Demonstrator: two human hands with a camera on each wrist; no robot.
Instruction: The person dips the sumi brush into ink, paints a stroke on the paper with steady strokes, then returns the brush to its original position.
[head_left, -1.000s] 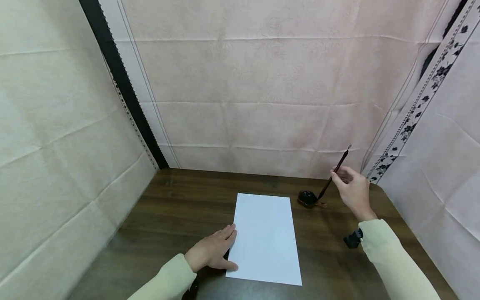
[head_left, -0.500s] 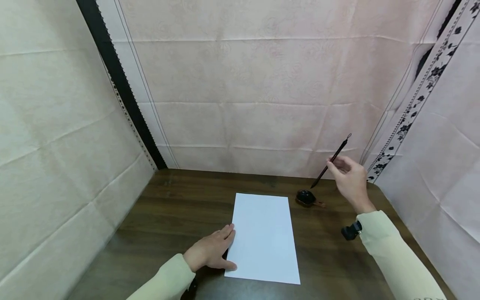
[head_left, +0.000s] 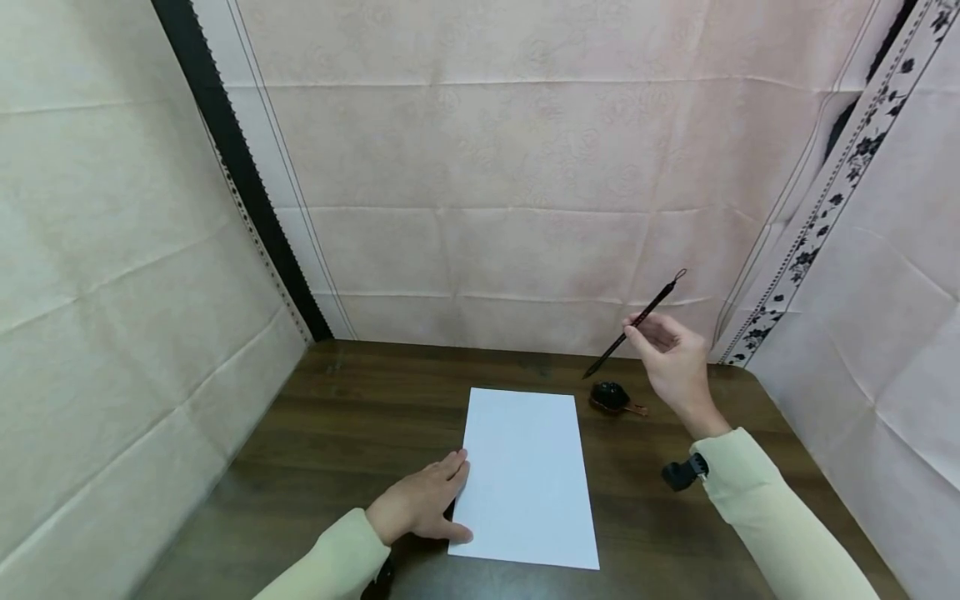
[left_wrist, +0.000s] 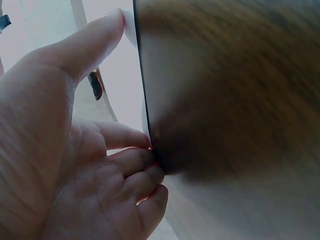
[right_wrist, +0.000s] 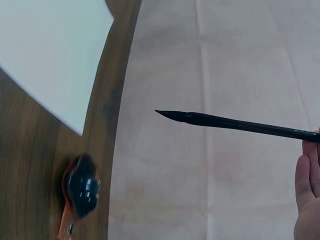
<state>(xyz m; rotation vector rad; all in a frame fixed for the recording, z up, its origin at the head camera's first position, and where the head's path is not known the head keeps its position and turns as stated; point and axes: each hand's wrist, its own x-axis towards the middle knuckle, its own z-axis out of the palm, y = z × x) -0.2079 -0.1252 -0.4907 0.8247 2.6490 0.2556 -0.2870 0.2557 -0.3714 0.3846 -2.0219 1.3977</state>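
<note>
My right hand [head_left: 671, 362] pinches a dark writing brush [head_left: 633, 323] partway along its handle, tilted, with a hanging loop at the top end. Its black pointed tip [right_wrist: 172, 115] hangs in the air, up and left of a small inkstone [head_left: 611, 396] in the head view. The inkstone has a glossy black well and a reddish-brown stem-like end. A blank white sheet of paper [head_left: 525, 479] lies on the table. My left hand [head_left: 427, 500] rests at the sheet's left edge, fingers extended, with the thumb on its lower left corner.
The brown wood-grain table [head_left: 360, 433] is enclosed by pale cloth: a back panel [head_left: 525, 167], a left panel [head_left: 135, 292] and a right panel [head_left: 870, 375]. A black device [head_left: 684, 473] is strapped to my right wrist.
The brush tip has lifted from the inkstone. My right hand has carried the brush up and then left, toward the paper. My left hand stays on the sheet.
</note>
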